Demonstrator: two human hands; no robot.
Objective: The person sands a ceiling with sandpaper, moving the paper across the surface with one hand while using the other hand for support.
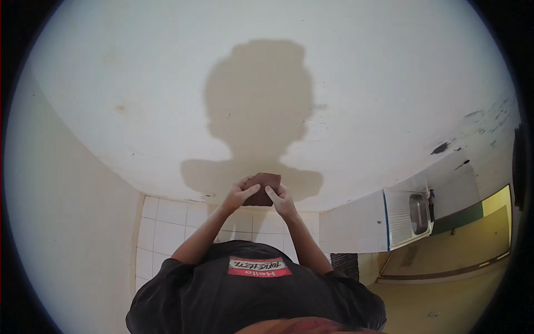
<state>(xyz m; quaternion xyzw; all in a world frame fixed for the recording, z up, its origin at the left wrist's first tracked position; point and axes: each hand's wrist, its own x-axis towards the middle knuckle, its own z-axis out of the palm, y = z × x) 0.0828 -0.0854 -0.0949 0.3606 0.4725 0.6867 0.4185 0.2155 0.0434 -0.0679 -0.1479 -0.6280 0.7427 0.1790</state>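
Observation:
Both my hands hold a small reddish-brown sheet of sandpaper (267, 179) in front of my chest, close to the white wall. My left hand (242, 193) grips its left side, thumb pressed on the near face. On the right side, my right hand (282, 200) pinches it the same way, with its thumb near the other. The fingers behind the sheet are mostly hidden. The sheet looks slightly bent, and its upper edge stands above the thumbs.
The white wall (139, 111) ahead carries my shadow, small stains and dark damaged patches at the right. Another wall (61, 183) stands at the left. Pale floor tiles (171, 211) lie below. To the right are a counter with a metal sink (418, 214) and a brownish door (445, 250).

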